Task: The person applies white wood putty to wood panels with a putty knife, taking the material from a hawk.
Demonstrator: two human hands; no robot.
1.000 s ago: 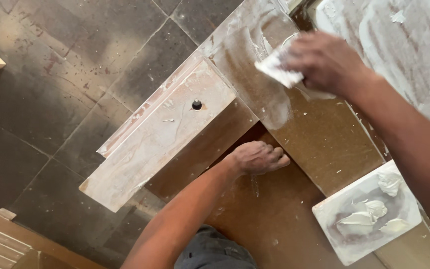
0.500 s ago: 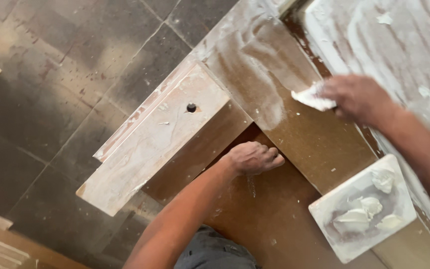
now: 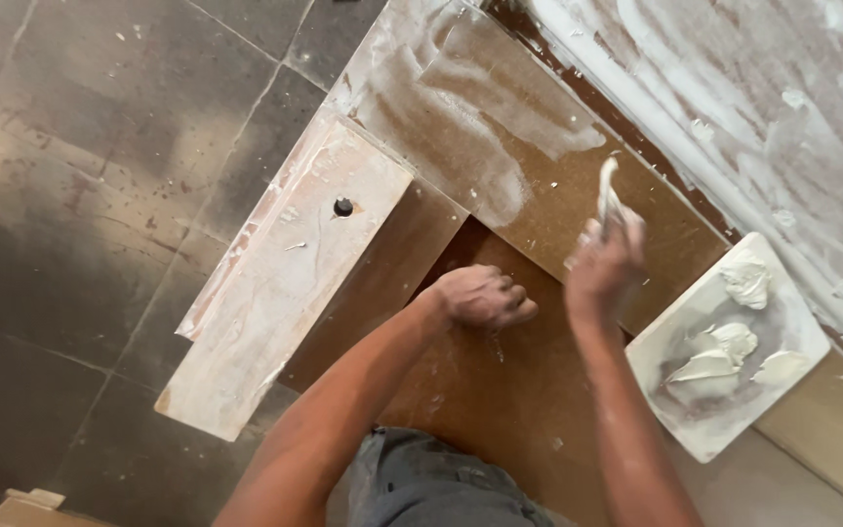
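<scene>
Compared with a second ago, the right hand [image 3: 605,265] is pulling back toward the body: it was reaching far up over the smeared part of the board, and it is now hovering lower, over the bare brown stretch. The thin white putty scraper [image 3: 606,192] was lying flat and broad in the earlier view; now it is showing edge-on, sticking up from the fist. The left hand [image 3: 483,296] is staying where it was.

Going from the left: the dark grey tiled floor [image 3: 80,195] is carrying the long pale wooden drawer front with a small black knob [image 3: 285,273], which is lying diagonally, coated in whitish filler. Just right of it, the left hand is resting as a closed fist on the lower brown hardboard panel [image 3: 500,410], fingers curled under, gripping nothing that can be seen. Next, the right hand's fingers are wrapping tightly around the scraper's lower end. The scraper is looking narrow, off-white and caked with paste, its tip pointing up over the raised brown board streaked with white putty [image 3: 500,127]. Whether the blade is touching that board cannot be told. Further right, the square white tile loaded with dabs of cream putty [image 3: 792,322] is sitting tilted, just beside the right wrist. Behind it, a white-smeared wall surface [image 3: 763,88] is running along the top right.
</scene>
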